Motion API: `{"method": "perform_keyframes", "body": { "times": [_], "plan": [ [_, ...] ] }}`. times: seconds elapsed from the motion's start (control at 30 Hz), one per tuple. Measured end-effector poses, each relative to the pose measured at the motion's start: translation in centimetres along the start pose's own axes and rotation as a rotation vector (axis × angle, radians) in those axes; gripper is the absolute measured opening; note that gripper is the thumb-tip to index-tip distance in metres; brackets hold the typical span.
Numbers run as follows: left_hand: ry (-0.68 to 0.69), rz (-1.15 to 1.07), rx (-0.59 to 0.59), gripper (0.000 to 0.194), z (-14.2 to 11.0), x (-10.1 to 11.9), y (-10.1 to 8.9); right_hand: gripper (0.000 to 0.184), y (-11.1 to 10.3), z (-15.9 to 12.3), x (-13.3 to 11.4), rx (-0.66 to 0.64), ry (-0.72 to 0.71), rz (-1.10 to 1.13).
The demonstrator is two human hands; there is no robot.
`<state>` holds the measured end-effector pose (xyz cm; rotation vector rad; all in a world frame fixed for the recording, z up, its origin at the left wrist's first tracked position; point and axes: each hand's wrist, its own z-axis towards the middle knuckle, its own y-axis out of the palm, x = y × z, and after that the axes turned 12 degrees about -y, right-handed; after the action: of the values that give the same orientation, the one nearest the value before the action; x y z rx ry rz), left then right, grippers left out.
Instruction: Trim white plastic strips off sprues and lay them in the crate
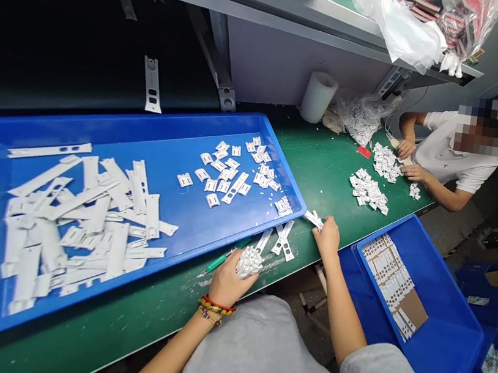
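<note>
My left hand (227, 282), with beaded bracelets at its wrist, is wrapped round a bundle of white plastic strips (249, 262) seen end-on. Between the fingers of my right hand (327, 239) are a few white plastic pieces (314, 219), just off the corner of the large blue tray (285, 173). Loose slotted strips (285, 241) lie on the green table between my hands. Beside my left hand is a green-handled tool (220, 262), its far end partly hidden. Inside the tray are a heap of long white strips (99, 215) and several short white pieces (226, 171).
A single strip (152, 85) lies on the dark surface behind the tray. Across the green table (327, 160) sit piles of white pieces (369, 191), a white roll (318, 97) and a co-worker (455, 151). At the lower right, a blue bin (450, 338) holds rows of strips on cardboard.
</note>
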<state>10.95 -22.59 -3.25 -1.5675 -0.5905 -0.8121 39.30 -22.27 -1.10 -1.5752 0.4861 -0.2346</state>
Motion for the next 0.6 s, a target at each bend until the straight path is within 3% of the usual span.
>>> {"method": "perform_keyframes", "body": {
  "times": [0.13,0.23,0.4,0.5,0.6],
  "plan": [
    [-0.057,-0.034,-0.002,0.035,-0.1,-0.4,-0.1,0.019,-0.4,-0.4,-0.4,0.016,0.046,-0.023],
    [-0.097,-0.068,0.004,0.036,-0.2,-0.4,-0.4,0.019,-0.6,-2.5,-1.4,0.039,0.064,0.0],
    [-0.148,-0.137,-0.015,0.024,-0.2,0.5,-1.2,0.033,0.8,-5.9,-5.9,0.011,-0.001,0.179],
    [-0.168,-0.168,-0.02,0.017,-0.2,0.9,-1.5,0.04,1.4,-5.8,-8.3,-0.02,-0.005,0.169],
    [-0.181,-0.203,-0.013,0.016,-0.2,0.9,-1.7,0.028,0.9,-5.2,-8.7,-0.1,0.016,0.09]
  ]
}}
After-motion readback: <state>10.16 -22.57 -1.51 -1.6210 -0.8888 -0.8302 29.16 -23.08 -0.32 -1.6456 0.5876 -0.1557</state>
